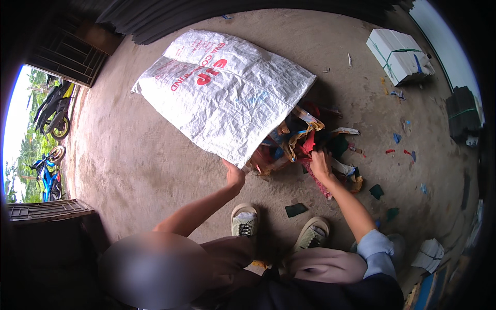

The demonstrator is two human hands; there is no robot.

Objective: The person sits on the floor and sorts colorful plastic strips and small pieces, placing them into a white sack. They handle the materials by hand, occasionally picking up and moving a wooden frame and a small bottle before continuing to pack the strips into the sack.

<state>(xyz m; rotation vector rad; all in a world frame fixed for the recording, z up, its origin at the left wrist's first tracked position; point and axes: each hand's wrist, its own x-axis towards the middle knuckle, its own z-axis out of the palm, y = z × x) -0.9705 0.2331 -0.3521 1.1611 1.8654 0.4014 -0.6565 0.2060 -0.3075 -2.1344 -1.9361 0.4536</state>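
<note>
Dark shirt (330, 295) nearest, along lower edge. White woven sack (222, 90) lies on floor (129, 155) just beyond left hand (235, 176), which clamps its mouth's near corner. Right hand (321, 164) closed on red scrap (308, 144) (fingertips partly hidden), beside mixed scraps (293, 146) spilling from sack's mouth.

White woven sack (222, 98), red-printed and creased, lay flat across the concrete floor (119, 150), open end toward lower right, multicoloured scraps (310, 143) tangled at its mouth
</note>
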